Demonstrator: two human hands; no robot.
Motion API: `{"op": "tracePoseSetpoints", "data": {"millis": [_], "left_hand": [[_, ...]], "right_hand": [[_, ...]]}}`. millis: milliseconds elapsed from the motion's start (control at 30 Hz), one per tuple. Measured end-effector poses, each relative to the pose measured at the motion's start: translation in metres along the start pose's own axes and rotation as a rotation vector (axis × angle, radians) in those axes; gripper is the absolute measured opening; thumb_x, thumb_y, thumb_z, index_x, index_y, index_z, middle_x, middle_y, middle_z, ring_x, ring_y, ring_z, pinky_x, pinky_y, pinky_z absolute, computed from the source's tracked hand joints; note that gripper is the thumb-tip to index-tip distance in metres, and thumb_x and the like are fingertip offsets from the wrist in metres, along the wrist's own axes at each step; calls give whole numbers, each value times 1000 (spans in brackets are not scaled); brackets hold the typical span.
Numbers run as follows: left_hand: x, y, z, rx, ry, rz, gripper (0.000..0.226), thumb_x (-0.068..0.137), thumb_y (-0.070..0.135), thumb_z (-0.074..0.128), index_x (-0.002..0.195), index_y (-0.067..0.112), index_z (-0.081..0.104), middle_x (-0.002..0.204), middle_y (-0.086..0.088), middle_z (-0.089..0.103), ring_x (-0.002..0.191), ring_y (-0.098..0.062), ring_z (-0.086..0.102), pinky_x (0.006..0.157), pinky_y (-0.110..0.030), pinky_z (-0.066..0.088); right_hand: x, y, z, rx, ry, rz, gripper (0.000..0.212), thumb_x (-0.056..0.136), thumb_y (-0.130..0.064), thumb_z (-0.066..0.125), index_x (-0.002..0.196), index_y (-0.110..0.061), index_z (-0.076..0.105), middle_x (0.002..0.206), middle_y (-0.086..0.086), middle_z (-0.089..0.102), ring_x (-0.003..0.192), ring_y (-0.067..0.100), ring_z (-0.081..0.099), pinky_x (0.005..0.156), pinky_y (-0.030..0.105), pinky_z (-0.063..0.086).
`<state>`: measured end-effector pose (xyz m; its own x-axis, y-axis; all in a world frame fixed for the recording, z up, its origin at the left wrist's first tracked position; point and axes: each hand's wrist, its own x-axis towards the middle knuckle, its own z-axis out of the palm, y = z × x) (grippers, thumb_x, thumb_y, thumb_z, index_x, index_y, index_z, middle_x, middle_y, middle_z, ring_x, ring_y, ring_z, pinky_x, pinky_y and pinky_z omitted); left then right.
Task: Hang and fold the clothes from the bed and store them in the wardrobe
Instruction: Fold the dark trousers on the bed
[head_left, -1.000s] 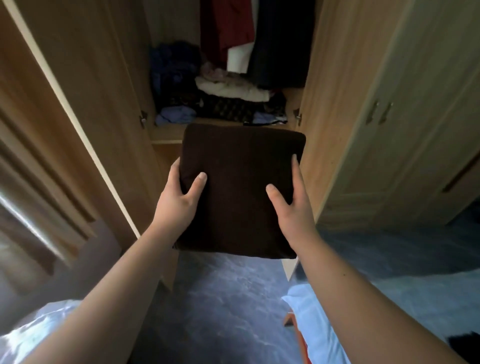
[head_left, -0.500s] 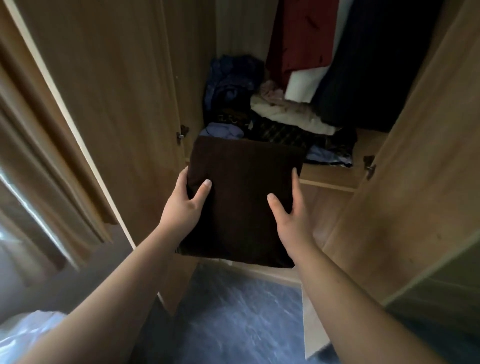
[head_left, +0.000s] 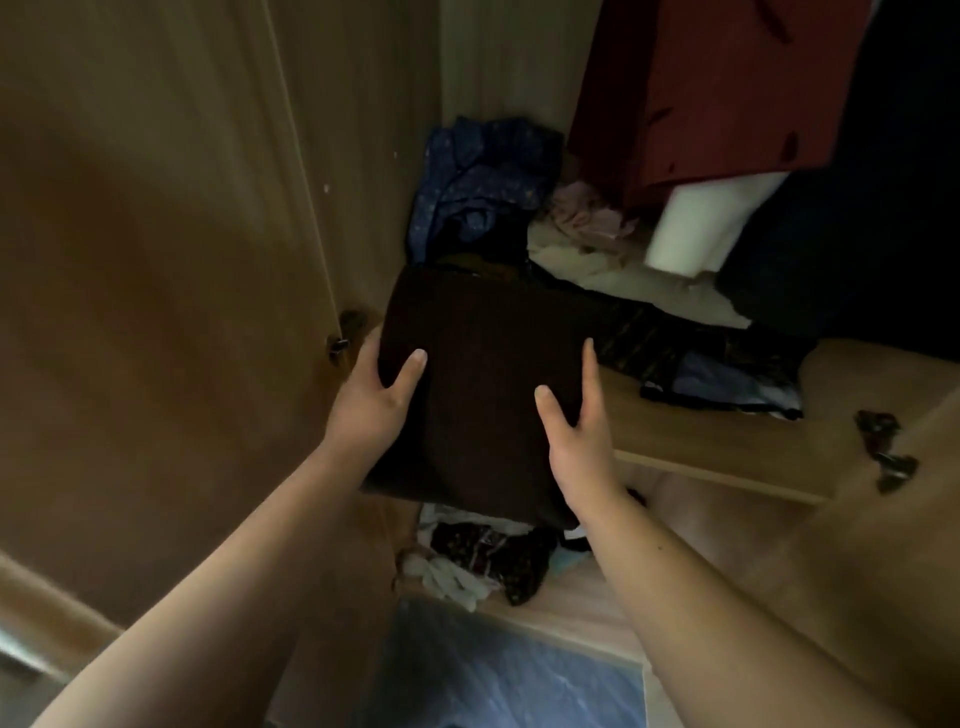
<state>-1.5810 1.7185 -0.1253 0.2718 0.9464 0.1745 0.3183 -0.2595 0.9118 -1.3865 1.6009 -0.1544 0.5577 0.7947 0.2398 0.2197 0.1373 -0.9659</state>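
We hold folded brown garment (head_left: 483, 384) level over wardrobe shelf (head_left: 727, 441); left hand (head_left: 371, 400), right hand (head_left: 576, 431) clamped on its sides, thumbs on top. We slide it flat onto clothes pile (head_left: 649, 332), avoiding hanging red garment (head_left: 727, 88).

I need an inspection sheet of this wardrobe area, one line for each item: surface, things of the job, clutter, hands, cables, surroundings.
Surface: light wooden wardrobe shelf, bare at its front right part.
Job's things: folded dark brown knitted garment, held flat, its far edge over the shelf.
Clutter: crumpled blue patterned cloth, pale pink and cream clothes and a dark patterned fabric lie unfolded on the shelf; more loose clothes in the compartment below.
Hands: left hand and right hand grip the garment's sides, thumbs on top.
Cables: nothing seen.
Surroundings: open wooden wardrobe door at left; hanging red garment and white garment; blue floor.
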Motion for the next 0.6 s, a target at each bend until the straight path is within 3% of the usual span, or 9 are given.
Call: {"op": "tracePoseSetpoints", "data": {"millis": [233, 467, 533, 600], "left_hand": [[117, -29, 17, 117, -75, -53, 67, 91, 75, 39, 149, 46, 27, 142, 11, 51, 125, -18, 52, 106, -44, 44], [192, -53, 43, 354, -38, -103, 67, 97, 69, 23, 154, 35, 20, 141, -10, 55, 122, -37, 55, 99, -45, 46], [208, -62, 48, 423, -13, -166, 67, 99, 64, 25, 156, 30, 16, 142, -18, 51, 123, -40, 53, 100, -47, 45], [215, -70, 53, 625, 98, -80, 66, 101, 53, 36, 157, 24, 16, 146, -26, 40, 130, -44, 42, 106, -51, 40]], "right_hand": [[99, 40, 43, 74, 27, 96, 74, 98, -40, 61, 156, -48, 17, 158, -16, 34, 142, 2, 35, 119, 35, 34], [173, 74, 61, 94, -14, 182, 73, 100, -39, 59, 158, -43, 15, 159, -10, 34, 142, 7, 36, 114, 27, 33], [189, 85, 70, 46, -11, 209, 74, 100, -39, 59, 159, -40, 15, 159, -5, 34, 143, 12, 36, 114, 30, 34], [202, 100, 81, -4, -18, 264, 74, 100, -40, 59, 159, -39, 14, 159, -1, 36, 143, 20, 38, 117, 39, 35]]}}
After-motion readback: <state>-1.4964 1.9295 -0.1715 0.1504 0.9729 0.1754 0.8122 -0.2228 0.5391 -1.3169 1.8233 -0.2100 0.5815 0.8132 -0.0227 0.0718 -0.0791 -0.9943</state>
